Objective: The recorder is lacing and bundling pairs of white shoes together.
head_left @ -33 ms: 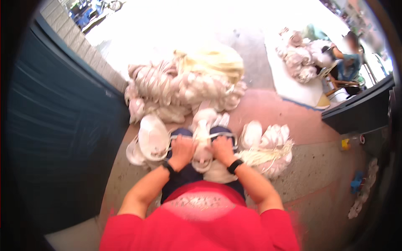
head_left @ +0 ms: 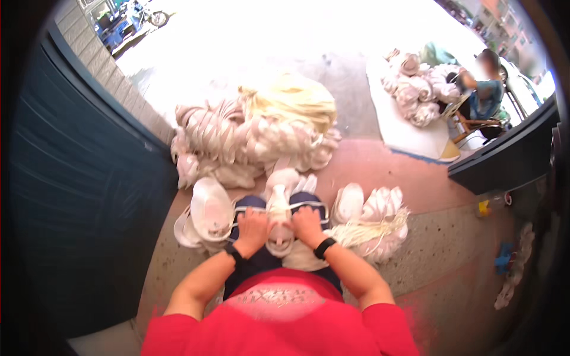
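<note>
Between my knees a pale pinkish shoe upper [head_left: 280, 204] lies lengthwise, its rounded opening toward me. My left hand [head_left: 252, 228] is closed at its left side, my right hand [head_left: 307, 225] closed at its right. A white lace [head_left: 306, 204] runs out from both sides of the upper and loops round by each hand; both fists appear to grip it, though the fingertips are hidden. Left of my knees stand pale shoe uppers [head_left: 212, 209], nested together. To the right are more stacked uppers [head_left: 383, 203], with a bundle of loose cream laces [head_left: 371, 234] across them.
Ahead lies a big heap of pale uppers [head_left: 255, 133], topped by cream laces [head_left: 291, 101]. A dark panel [head_left: 89, 190] borders my left. At far right a seated person [head_left: 487, 89] is beside another heap [head_left: 415, 89]. A blue object [head_left: 503, 258] lies on the right floor.
The view has shifted slightly, so the heaps and my hands sit a little lower and further left in it. Both hands stay closed beside the shoe upper.
</note>
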The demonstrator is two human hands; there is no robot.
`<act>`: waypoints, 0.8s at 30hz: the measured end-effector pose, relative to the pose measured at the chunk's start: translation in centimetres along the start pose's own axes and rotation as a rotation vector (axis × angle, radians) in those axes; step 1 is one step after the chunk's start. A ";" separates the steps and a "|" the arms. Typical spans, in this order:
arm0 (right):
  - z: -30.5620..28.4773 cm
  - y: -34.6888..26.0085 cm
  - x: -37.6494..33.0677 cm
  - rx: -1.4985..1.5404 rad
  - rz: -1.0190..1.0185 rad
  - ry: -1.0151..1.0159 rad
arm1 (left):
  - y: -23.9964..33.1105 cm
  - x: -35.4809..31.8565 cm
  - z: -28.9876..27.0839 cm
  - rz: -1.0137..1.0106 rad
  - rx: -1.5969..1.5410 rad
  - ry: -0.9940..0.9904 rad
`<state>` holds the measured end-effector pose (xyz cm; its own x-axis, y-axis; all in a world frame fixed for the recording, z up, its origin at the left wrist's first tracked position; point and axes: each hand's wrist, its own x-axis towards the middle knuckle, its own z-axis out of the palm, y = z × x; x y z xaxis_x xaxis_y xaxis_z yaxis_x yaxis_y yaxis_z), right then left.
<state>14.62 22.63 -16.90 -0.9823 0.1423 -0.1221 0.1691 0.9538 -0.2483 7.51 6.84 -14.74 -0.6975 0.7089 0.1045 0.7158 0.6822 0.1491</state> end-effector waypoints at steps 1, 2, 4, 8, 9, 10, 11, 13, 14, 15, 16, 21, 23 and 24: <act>0.1 -0.4 -0.1 0.004 -0.019 -0.004 | 0.6 -0.4 -1.1 -0.005 0.014 -0.095; 0.2 -0.6 -0.3 0.025 -0.021 -0.015 | 0.6 -1.0 -0.9 0.022 0.011 -0.086; -0.4 -0.8 -0.6 0.069 -0.043 -0.075 | 0.5 -1.5 -1.0 0.040 0.024 -0.066; -1.5 0.6 -0.4 0.099 -0.100 -0.095 | 0.3 -0.7 -0.1 0.007 -0.027 -0.132; -1.4 0.8 -0.3 0.100 -0.102 -0.086 | 0.1 -0.5 -0.3 0.008 -0.021 -0.125; -1.1 1.1 -0.2 0.149 -0.079 -0.087 | 0.0 0.0 -0.6 0.023 -0.058 -0.130; -0.9 1.4 -0.1 0.199 -0.056 -0.087 | 0.0 0.5 -1.0 0.038 -0.096 -0.134; -0.3 1.8 -0.2 0.201 -0.088 -0.008 | 0.2 1.7 -1.8 0.077 -0.095 -0.078; 0.1 2.1 -0.1 0.210 -0.103 0.018 | 0.3 2.7 -2.1 0.101 -0.136 -0.032; 0.4 2.5 0.2 0.215 -0.116 0.046 | 0.6 3.8 -2.4 0.128 -0.179 0.015; 0.5 2.4 0.4 0.241 -0.140 0.090 | 0.6 5.0 -1.8 0.148 -0.299 0.047; 0.6 1.5 0.4 0.441 -0.112 0.219 | 2.2 10.2 1.0 0.058 -0.567 -0.361; 0.5 1.1 0.0 0.476 -0.059 0.224 | 2.2 11.2 1.0 -0.082 -0.741 -0.656; 0.7 1.3 0.1 0.395 -0.143 0.213 | 1.8 11.8 1.9 -0.110 -0.780 -0.760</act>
<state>14.76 23.72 -17.88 -0.9857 0.1071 0.1299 0.0079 0.8000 -0.6000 0.65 16.72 -15.14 -0.3614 0.7588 -0.5419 0.2452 0.6381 0.7299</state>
